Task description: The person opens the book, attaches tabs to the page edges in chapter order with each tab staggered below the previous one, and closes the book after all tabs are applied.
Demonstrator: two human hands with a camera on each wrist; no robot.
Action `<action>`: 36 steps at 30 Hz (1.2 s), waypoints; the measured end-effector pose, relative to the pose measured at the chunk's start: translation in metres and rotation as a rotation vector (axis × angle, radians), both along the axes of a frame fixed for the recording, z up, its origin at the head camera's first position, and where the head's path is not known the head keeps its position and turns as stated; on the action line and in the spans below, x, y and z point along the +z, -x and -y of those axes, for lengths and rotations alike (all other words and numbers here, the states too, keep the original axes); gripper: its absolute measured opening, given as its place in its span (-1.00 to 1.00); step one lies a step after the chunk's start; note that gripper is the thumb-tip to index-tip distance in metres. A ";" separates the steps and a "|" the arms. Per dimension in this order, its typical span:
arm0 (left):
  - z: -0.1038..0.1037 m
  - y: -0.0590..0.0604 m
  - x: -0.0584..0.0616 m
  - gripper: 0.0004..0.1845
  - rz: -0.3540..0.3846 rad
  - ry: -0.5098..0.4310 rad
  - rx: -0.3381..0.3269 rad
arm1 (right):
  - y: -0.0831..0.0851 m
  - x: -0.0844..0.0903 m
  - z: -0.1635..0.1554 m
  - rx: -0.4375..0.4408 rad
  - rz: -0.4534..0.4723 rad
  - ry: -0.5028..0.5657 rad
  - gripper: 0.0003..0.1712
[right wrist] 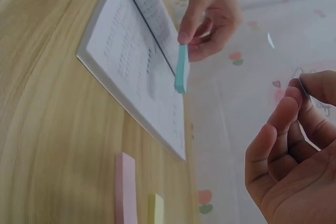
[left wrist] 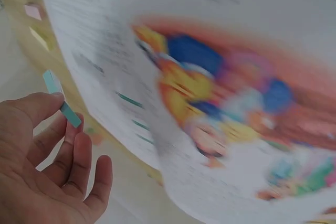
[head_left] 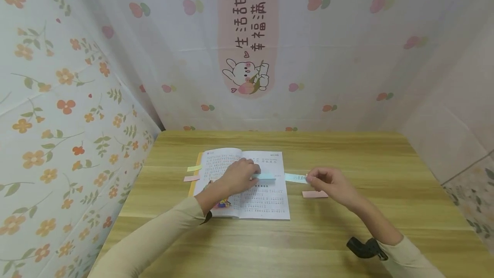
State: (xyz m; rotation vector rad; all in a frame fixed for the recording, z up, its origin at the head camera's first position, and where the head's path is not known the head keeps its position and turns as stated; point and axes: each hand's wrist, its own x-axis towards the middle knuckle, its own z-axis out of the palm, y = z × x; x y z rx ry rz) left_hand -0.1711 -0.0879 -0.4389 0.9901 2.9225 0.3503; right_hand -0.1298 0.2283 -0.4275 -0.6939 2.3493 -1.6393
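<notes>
Filling the lower half of the head view, a wooden table point(head_left: 347, 235) carries an open book point(head_left: 266, 200) just left of centre, its printed pages facing up and a colourful picture at the lower left of the left page. Over the book's middle lies the left hand point(head_left: 239, 176), whose thumb and forefinger pinch a blue pad of sticky notes point(head_left: 265, 176) by one end; the right wrist view shows this pad point(right wrist: 181, 69) held on edge above the fold of the book, with the other fingers loosely curled behind it. To the right of the book, the right hand point(head_left: 328, 181) hovers above the table with thumb and forefinger pressed together on the end of a single pale blue note point(head_left: 295, 178), which stretches leftward toward the pad. Just below that hand a pink pad point(head_left: 314, 194) lies flat on the wood. At the book's left edge, a yellow tab point(head_left: 194, 168) and a pink tab point(head_left: 191, 178) stick out past the pages.
</notes>
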 end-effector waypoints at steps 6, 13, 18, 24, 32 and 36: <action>-0.027 -0.008 0.001 -0.73 0.022 0.009 -0.037 | 0.005 0.000 -0.010 0.001 -0.021 0.022 -0.88; -0.066 -0.023 -0.011 -0.72 0.012 -0.023 -0.139 | 0.009 0.000 -0.018 -0.045 -0.007 0.012 -0.86; -0.093 -0.037 -0.020 -0.77 0.009 -0.045 -0.198 | 0.011 0.002 -0.022 -0.062 -0.020 0.013 -0.87; -0.119 -0.052 -0.027 -0.85 -0.043 0.020 -0.247 | 0.013 0.005 -0.026 -0.068 -0.035 0.015 -0.85; -0.142 -0.065 -0.038 -0.87 -0.050 0.045 -0.265 | 0.012 0.005 -0.026 -0.073 -0.012 0.004 -0.82; -0.147 -0.068 -0.043 -0.87 -0.046 0.040 -0.259 | 0.012 0.004 -0.025 -0.078 -0.008 -0.011 -0.83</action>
